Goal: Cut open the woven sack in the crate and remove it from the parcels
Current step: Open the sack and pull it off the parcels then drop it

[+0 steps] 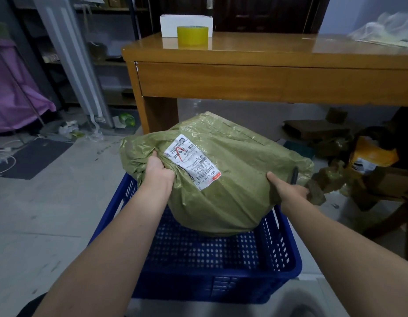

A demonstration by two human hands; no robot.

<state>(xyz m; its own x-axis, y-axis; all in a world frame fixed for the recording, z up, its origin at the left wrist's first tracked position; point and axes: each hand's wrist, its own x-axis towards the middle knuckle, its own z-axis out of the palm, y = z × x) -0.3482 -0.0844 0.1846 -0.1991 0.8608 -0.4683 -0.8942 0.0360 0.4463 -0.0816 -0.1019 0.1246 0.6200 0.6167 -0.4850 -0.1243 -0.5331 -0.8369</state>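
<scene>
A bulging green woven sack with a white shipping label rests on the far part of a blue perforated plastic crate. My left hand grips a bunched fold of the sack beside the label. My right hand lies against the sack's right side and holds a dark slim tool, its tip pressed at the fabric. The sack's twisted neck sticks out just right of that hand. The parcels inside are hidden.
A wooden table stands right behind the crate, with a yellow tape roll and a white box on it. Cardboard and packaging lie on the floor at right. A dark mat and scraps lie at left.
</scene>
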